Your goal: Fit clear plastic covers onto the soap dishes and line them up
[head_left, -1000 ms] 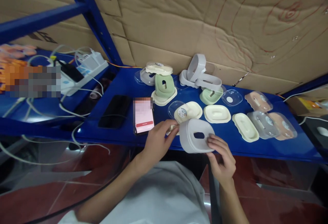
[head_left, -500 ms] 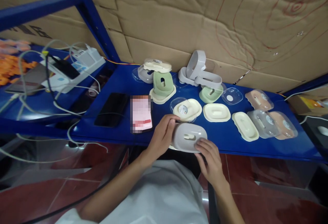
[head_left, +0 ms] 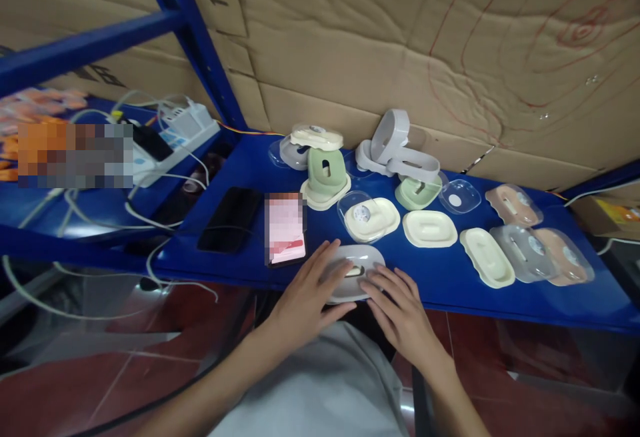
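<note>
At the front edge of the blue table, a grey oval soap dish [head_left: 364, 254] with a slot in its middle lies between my hands. A pale piece shows through the slot. My left hand [head_left: 304, 300] grips the dish from the left, fingers across its top and thumb at the near edge. From the right, my right hand [head_left: 400, 307] holds the other end, with its fingertips on the rim. Just behind the dish lies a cream oval tray [head_left: 379, 218] overlapping a clear lid [head_left: 350, 202]. Another cream tray [head_left: 430, 229] sits to its right.
Green dishes [head_left: 327, 173] and grey dishes [head_left: 415, 162] are stacked at the back. Cream, grey and brown pieces [head_left: 513, 205] lie right. A lit phone [head_left: 286, 227] and a dark phone [head_left: 230, 220] are left, near cables and a power strip [head_left: 187, 137]. Cardboard [head_left: 350, 43] stands behind.
My left hand has moved from the dish's far left side to over its top. The dish sits lower and flatter, and my right fingers reach further over it. The view has shifted slightly.
</note>
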